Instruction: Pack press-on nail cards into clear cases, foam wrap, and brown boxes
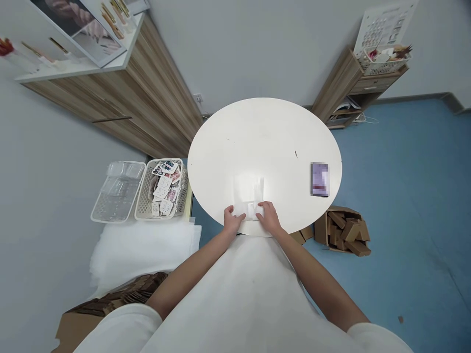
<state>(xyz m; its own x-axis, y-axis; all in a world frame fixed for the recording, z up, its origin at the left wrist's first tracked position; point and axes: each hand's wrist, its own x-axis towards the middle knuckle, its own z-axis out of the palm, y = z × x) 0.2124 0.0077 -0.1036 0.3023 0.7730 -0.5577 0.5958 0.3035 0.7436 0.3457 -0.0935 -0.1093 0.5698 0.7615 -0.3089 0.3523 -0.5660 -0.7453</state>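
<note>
**Two hands work a sheet of thin white wrap at the near edge of a round table**

The left hand [232, 219] and the right hand [269, 216] rest at either side of a see-through white wrap [250, 210] that lies on the white table [265, 127], close to the person's body. The left thumb reaches in over the wrap and stands apart from the forefinger, which is at the left edge. The right thumb and fingers are bent at the right edge, with a little space between them. Whether either hand is pinching the wrap cannot be told from this view. A strip of wrap runs up the table from near the right fingertips.

Well apart, toward the table's right edge, lies a purple packet [319, 179], too blurred to read. Below that edge, on the blue floor [412, 196], a cardboard box [321, 229] holds small brown boxes [349, 229].

To the left of the table, a white basket [143, 208] holds printed cards [163, 189], next to a tray [99, 208] of clear plastic packs [119, 185]. Nearer the person are a pile of white sheets [143, 250] and stacked brown cardboard [125, 296]
</note>
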